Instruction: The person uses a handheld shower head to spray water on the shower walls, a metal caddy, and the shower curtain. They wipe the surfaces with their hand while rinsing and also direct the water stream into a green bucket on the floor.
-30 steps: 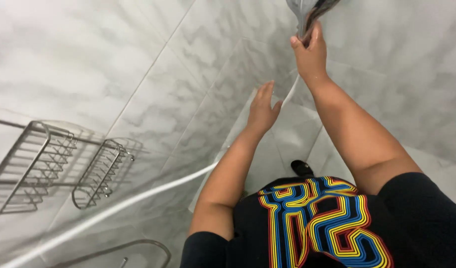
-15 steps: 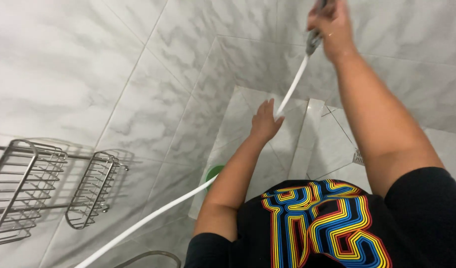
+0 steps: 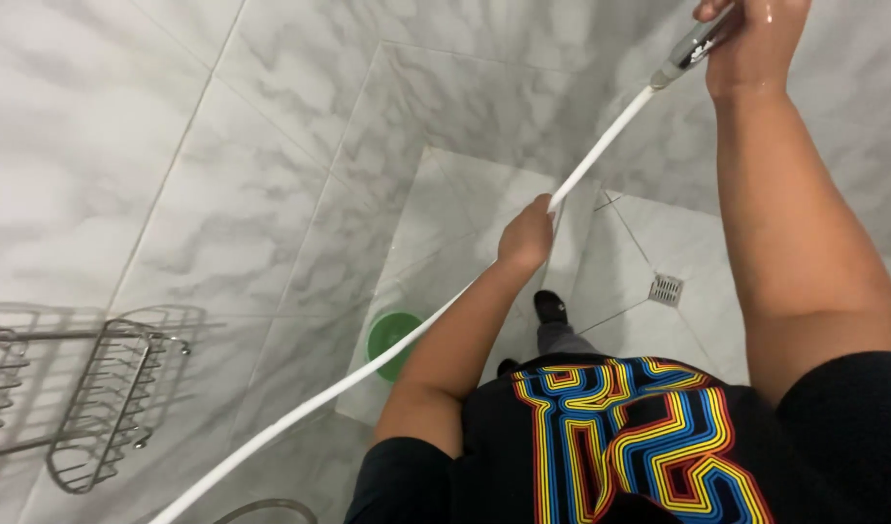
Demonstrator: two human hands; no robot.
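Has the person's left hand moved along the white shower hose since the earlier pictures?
Yes. The left hand was open against the grey marble wall tiles; now it grips the white shower hose.

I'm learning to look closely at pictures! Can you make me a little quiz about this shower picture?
1. True or false: the right hand holds the shower head up high.
2. What does the left hand grip?
A. the green tub
B. the white hose
C. the wire rack
3. Fill in: the floor drain is a small metal ____ set in the tiles.

Key: 1 true. 2 B. 3 grate.
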